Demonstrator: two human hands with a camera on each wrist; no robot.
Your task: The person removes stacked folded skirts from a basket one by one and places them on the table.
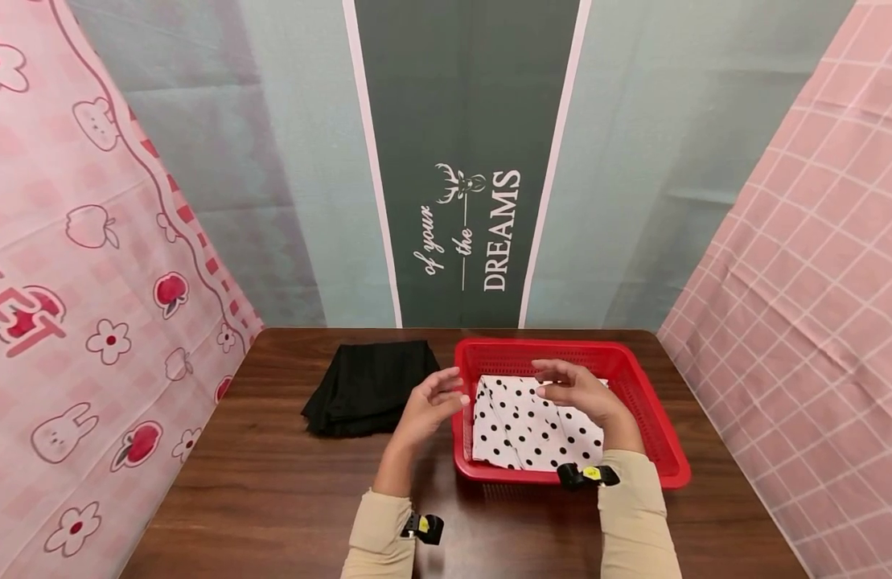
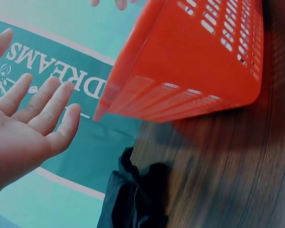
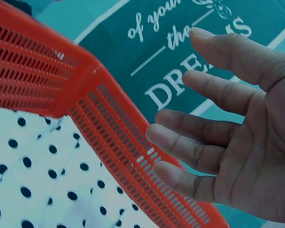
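White cloth with black dots (image 1: 518,426) lies folded inside a red plastic basket (image 1: 561,476). Over the basket hovers my right hand (image 1: 579,394), its fingers loosely bent and nothing between them; in the right wrist view the dotted cloth (image 3: 47,175) shows below the hand (image 3: 246,128). My left hand (image 1: 429,406) is held up at the basket's left rim, between it and a folded black cloth (image 1: 376,386). Relaxed, spread fingers of that hand (image 2: 33,123) hold nothing in the left wrist view.
A brown wooden table (image 1: 286,498) bears the basket and the black cloth. Behind it hangs a green curtain (image 1: 460,104) with white lettering. Pink patterned cloths (image 1: 91,281) close off the left and right sides.
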